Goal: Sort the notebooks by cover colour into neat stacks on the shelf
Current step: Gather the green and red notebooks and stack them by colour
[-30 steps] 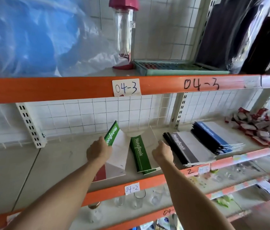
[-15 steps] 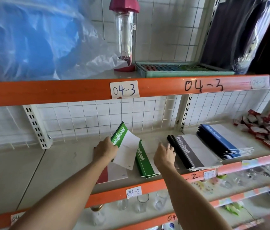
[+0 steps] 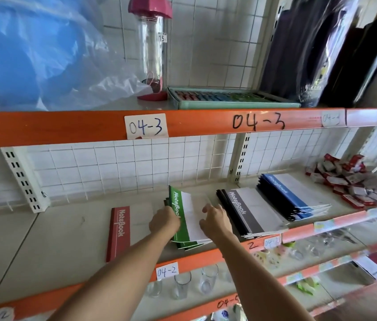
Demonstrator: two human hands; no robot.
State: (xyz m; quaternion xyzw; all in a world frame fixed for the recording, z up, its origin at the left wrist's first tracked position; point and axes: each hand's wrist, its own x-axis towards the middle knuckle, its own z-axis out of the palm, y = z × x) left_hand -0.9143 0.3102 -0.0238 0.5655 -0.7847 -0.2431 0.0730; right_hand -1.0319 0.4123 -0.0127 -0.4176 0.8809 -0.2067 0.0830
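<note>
On the middle shelf lies a green notebook stack. My left hand grips the top green notebook at its spine side, where it lies on the stack. My right hand rests with loose fingers on the white part of that cover. A red notebook lies alone to the left. To the right sit a black notebook stack and, beyond it, a blue notebook stack.
A heap of small red-and-white packets fills the shelf's right end. Above, the upper shelf holds a clear bottle with a pink lid, a flat crayon box and blue plastic wrap. Glasses stand on the shelf below.
The green notebook in my left hand has come down flat onto the green stack. My right hand moved onto its cover. The red notebook now lies uncovered.
</note>
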